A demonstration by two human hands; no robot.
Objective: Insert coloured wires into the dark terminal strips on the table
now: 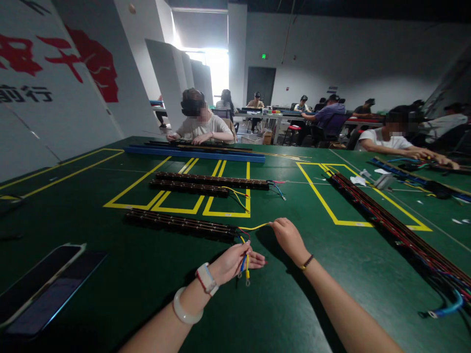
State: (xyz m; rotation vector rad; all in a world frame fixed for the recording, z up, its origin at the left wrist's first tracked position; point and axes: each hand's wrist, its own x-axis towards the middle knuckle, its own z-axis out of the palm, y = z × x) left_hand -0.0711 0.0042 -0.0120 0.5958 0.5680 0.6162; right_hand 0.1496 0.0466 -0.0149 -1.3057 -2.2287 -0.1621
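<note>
A long black bar point(180, 224) with wires at its right end lies on the green table in front of me. My right hand point(289, 240) pinches the tip of a yellow wire point(254, 228) that stretches out from that end. Below it, my left hand point(235, 262) has its thumb and index finger closed on a bundle of blue and yellow wires point(247, 264), the other fingers stretched out. Ring terminals hang beneath the left hand at the wire ends. A short red wire shows near the bar's end.
Two similar black bars point(213, 180) with wires lie beyond, over yellow tape outlines point(250, 208). A long wired bundle point(390, 220) runs along the right. Two phones point(55, 294) lie at left. A co-worker point(206, 125) sits opposite by a blue rail point(198, 154); another person point(393, 135) works at right.
</note>
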